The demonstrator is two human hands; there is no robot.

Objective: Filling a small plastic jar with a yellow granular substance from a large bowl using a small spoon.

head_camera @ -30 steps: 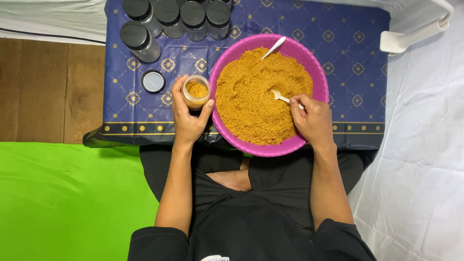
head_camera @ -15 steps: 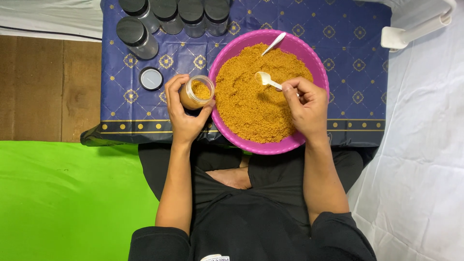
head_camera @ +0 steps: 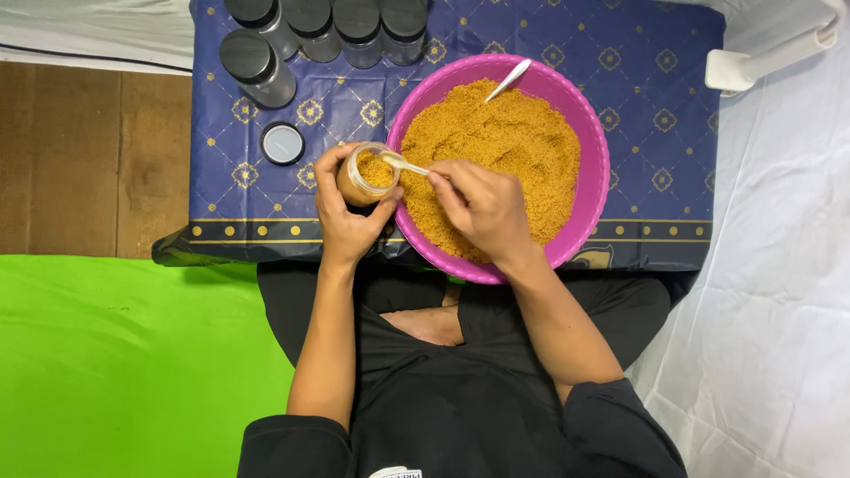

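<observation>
My left hand (head_camera: 347, 212) grips a small clear jar (head_camera: 365, 174) partly filled with orange-brown powder, tilted beside the left rim of a pink bowl (head_camera: 591, 133). The bowl is heaped with the same powder (head_camera: 500, 142). My right hand (head_camera: 478, 205) holds a white spoon (head_camera: 404, 163) whose tip rests over the jar's mouth. A second white spoon (head_camera: 507, 80) sticks out of the powder at the bowl's far side.
A loose round jar lid (head_camera: 283, 143) lies on the blue patterned tablecloth (head_camera: 660, 106) left of the jar. Several black-capped jars (head_camera: 323, 26) stand at the table's far left. A green sheet (head_camera: 124, 363) lies left, white cloth (head_camera: 779, 292) right.
My right hand carried the white spoon from the powder in the bowl leftward to the jar's mouth. The left hand kept holding the jar at the bowl's rim.
</observation>
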